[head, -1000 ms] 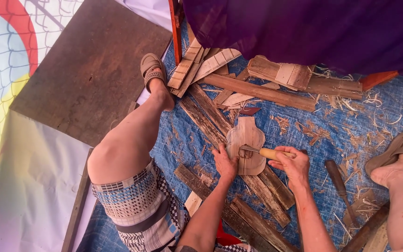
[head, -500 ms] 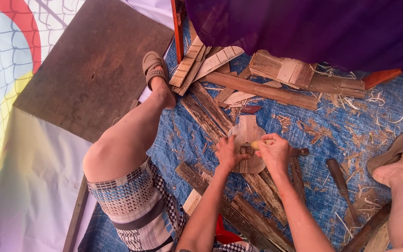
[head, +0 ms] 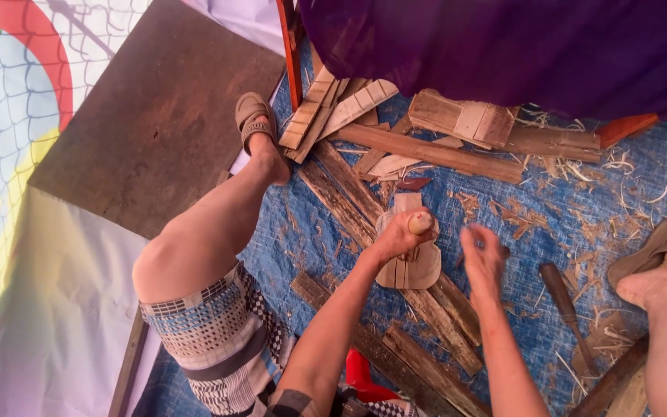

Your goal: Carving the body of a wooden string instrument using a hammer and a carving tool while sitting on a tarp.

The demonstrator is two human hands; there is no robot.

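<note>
Working from the left of the view: your bent left leg and sandalled left foot (head: 255, 116) lie beside a dark brown board (head: 156, 116), and the blue tarp (head: 642, 185) under you is littered with shavings. Your left hand (head: 403, 234) is closed in a fist round a pale, rounded tool handle (head: 420, 223), the tool standing upright with its working end hidden against the workpiece (head: 411, 262). That workpiece is a small, flat, waisted wooden cut-out with a short neck, lying on long rough planks (head: 395, 255) just ahead of your knees. Judged from its thinness, it should be light and stiff but liable to split along the grain, the narrow neck being the weak point; the broad lower body is the safer place to take hold, pressed flat against the planks. Your right hand (head: 482, 259) hovers just to the right of it, blurred, fingers loosely spread and empty as far as can be told. Further right, a dark-handled chisel-like tool (head: 563, 297) lies on the tarp, well short of your right foot (head: 661, 262). Stacked offcuts (head: 457, 127) lie beyond, under purple cloth (head: 503, 46).
</note>
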